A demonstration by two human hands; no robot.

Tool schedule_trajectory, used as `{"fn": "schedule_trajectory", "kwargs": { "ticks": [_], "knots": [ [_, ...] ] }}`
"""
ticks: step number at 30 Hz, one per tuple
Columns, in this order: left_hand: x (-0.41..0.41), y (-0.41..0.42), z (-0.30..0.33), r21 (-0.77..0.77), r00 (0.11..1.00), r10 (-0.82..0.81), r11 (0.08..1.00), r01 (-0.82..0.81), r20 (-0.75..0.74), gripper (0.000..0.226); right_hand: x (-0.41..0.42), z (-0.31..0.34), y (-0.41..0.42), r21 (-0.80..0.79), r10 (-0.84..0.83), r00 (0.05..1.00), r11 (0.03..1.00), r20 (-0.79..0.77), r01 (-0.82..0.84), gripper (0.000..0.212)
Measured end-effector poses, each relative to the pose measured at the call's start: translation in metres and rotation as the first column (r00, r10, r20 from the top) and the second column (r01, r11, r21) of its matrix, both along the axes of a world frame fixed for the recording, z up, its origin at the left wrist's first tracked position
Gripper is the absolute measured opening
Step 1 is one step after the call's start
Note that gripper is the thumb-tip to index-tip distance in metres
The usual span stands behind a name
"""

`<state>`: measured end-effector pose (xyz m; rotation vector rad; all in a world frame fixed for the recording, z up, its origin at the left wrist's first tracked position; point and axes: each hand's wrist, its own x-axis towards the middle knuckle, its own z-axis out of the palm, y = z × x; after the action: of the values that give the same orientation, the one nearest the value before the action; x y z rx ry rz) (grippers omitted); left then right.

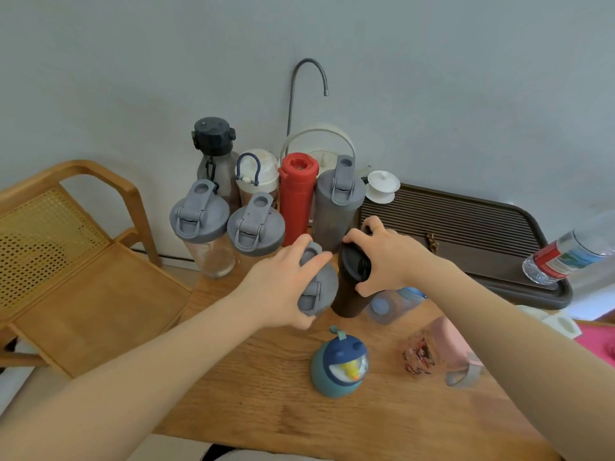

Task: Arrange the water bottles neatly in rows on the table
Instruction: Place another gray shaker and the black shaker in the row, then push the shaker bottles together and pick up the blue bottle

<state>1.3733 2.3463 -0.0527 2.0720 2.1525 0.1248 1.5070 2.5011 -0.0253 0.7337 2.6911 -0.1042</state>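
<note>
Head view: red bottle upright, capped.

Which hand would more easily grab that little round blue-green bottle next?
Neither is free: the left hand grips a grey-lidded bottle, the right hand a black bottle. The blue-green bottle stands nearer the right side, so probably right.

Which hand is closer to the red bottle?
Left. The left hand, gripping a grey-lidded bottle, sits just below the red bottle. The right hand, on the black bottle, is further to its right.
</note>
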Motion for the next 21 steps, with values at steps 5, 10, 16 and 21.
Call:
{"fn": "schedule_trajectory", "kwargs": {
  "ticks": [5,10,16,21],
  "knots": [
    [0.009,0.032,0.004,-0.064,0.992,-0.017,0.998,0.009,-0.121,0.099,0.010,-0.001,0.008,-0.024,-0.024,0.999,0.999,-0.024,0.024,0.086],
    [0.010,0.051,0.009,-0.122,0.979,-0.027,0.992,0.002,-0.202,0.099,0.019,-0.003,0.012,-0.021,-0.042,0.998,0.999,-0.048,0.041,0.088],
    [0.008,0.071,0.010,-0.137,0.971,0.003,0.990,-0.037,-0.237,0.098,0.018,-0.004,0.014,-0.028,-0.033,0.999,0.999,-0.043,0.032,0.088],
    [0.004,0.083,0.009,-0.099,0.954,0.018,0.994,-0.049,-0.299,0.098,0.023,-0.004,0.014,-0.059,-0.045,0.991,0.998,-0.124,0.038,0.089]
  ]
}}
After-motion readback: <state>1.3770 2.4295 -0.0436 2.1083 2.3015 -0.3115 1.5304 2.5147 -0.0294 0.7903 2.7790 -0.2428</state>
